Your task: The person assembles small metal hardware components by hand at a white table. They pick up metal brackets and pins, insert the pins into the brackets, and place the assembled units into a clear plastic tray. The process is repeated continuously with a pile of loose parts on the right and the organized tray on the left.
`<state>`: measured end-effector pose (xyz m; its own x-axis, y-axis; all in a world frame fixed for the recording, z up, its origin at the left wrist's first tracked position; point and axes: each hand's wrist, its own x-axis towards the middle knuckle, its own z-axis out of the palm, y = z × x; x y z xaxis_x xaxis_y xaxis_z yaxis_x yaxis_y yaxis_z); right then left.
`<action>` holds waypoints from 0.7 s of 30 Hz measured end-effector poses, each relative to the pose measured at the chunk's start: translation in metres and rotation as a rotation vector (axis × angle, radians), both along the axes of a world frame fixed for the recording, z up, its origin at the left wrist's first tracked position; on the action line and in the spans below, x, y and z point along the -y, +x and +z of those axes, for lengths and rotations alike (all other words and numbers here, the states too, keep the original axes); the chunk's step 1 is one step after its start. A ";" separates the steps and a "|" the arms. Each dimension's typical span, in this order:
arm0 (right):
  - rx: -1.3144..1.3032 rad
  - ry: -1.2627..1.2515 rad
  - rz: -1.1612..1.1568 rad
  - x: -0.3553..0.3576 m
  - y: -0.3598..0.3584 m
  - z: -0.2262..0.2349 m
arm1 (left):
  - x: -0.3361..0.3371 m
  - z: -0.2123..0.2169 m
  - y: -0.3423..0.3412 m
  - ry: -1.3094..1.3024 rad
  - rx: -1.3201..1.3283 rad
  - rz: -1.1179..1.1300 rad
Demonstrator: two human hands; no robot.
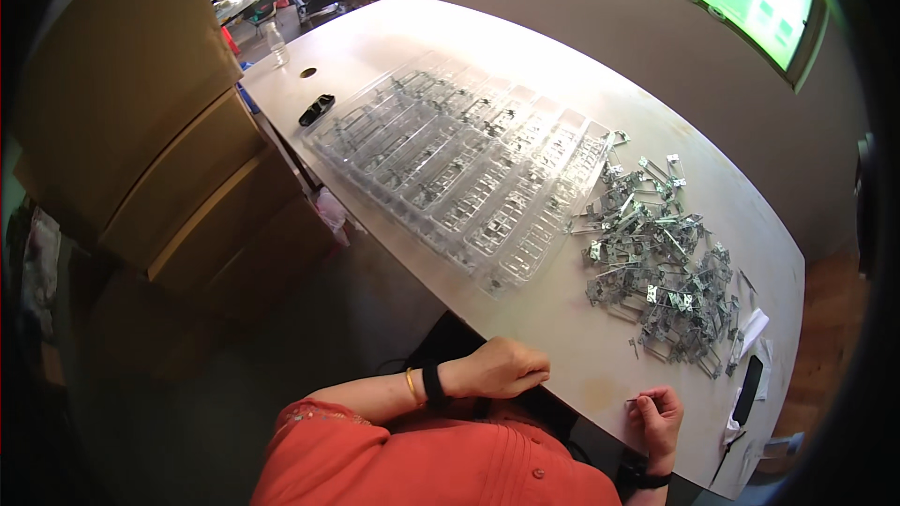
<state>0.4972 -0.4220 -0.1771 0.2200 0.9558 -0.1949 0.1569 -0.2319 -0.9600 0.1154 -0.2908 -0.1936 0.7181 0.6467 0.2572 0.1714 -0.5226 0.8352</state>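
A worker in a red top sits at the near edge of a white table (581, 382), left hand (502, 367) curled into a loose fist by that edge — whether anything is inside cannot be told — while the right hand (659, 417), nearer the right end, pinches a small thin piece (633, 400) between thumb and fingertip. Beyond the hands, a tangled heap of metal brackets (661, 267) spreads toward the table's right end, just beside a clear compartmented tray (412, 217), filled with small metal parts, that reaches toward the left end. White paper (753, 330) and a black strip (748, 391) lie along the right edge.
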 end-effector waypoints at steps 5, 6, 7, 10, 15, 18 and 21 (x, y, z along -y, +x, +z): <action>-0.023 0.086 -0.028 0.001 -0.001 -0.006 | -0.012 -0.005 0.004 -0.119 0.024 0.020; -0.019 0.093 -0.030 0.001 -0.001 -0.006 | -0.015 -0.005 0.004 -0.182 0.035 0.011; -0.016 0.101 -0.032 0.001 -0.003 -0.005 | -0.015 -0.005 0.004 -0.170 0.050 0.018; 0.004 0.111 -0.017 0.001 -0.002 -0.006 | -0.017 -0.003 0.003 -0.139 0.082 0.033; 0.020 0.096 -0.022 -0.001 -0.001 -0.006 | -0.015 0.003 0.003 -0.184 0.136 0.080; 0.023 0.098 -0.024 0.002 0.001 -0.009 | -0.016 0.003 0.005 -0.230 0.150 0.036; 0.018 0.086 -0.034 0.005 0.003 -0.011 | -0.014 0.001 0.011 -0.125 0.190 0.050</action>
